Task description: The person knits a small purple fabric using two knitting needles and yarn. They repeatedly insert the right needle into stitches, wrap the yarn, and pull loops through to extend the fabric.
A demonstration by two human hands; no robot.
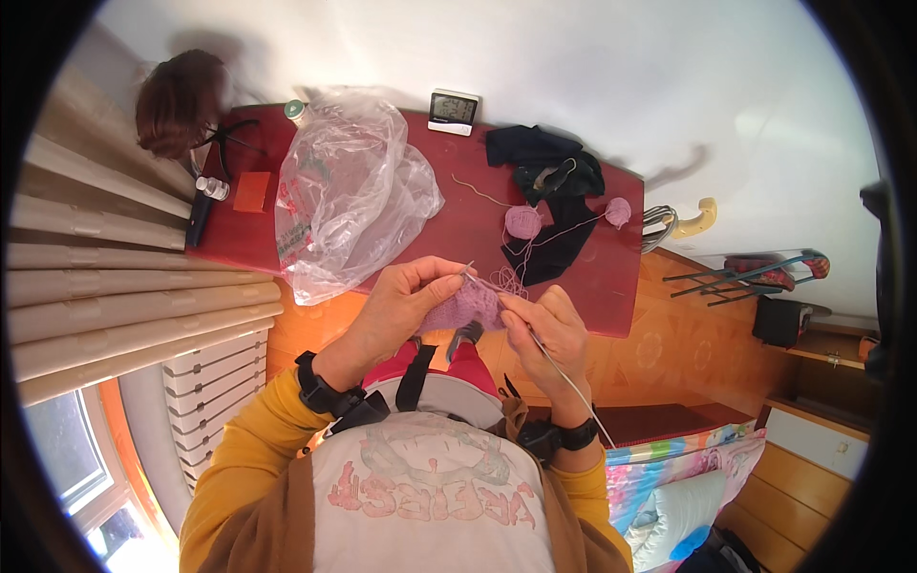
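A piece of pink-purple knitting (466, 306) hangs between my two hands, in front of my waist. My left hand (419, 290) pinches its left part and a knitting needle, whose tip shows above the thumb. A long pale knitting needle (566, 377) runs through my right hand (546, 329), which grips it at the work's right edge; its far end reaches past my right wrist. Loose loops of yarn (510, 281) lie just beyond the knitting. Strands lead across the table to a pink yarn ball (523, 223) and a smaller yarn ball (617, 213).
On the dark red table (458, 236) lie a clear plastic bag (358, 193), dark cloth (555, 236), an orange-red box (252, 192) and a small white bottle (213, 188). A digital clock (453, 112) and a wig on a stand (179, 104) are at the back. A folding chair (759, 276) leans right.
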